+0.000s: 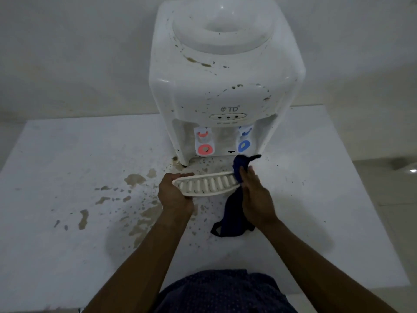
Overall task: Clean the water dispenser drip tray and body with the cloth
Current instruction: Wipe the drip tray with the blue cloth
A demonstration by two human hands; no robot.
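A white tabletop water dispenser (223, 86) stands at the back of the table, its body spotted with brown stains. The white slotted drip tray (207, 185) is out of the dispenser and held tilted in front of it. My left hand (174, 195) grips the tray's left end. My right hand (256, 197) holds a dark blue cloth (234, 213) against the tray's right end. Part of the cloth bunches above my fingers and the rest hangs down below the hand to the table.
The white table (67, 177) is marked with brown stains and splashes left of and below the tray. A red tap (204, 144) and a blue tap (244, 141) sit in the dispenser's recess. A white wall stands close behind.
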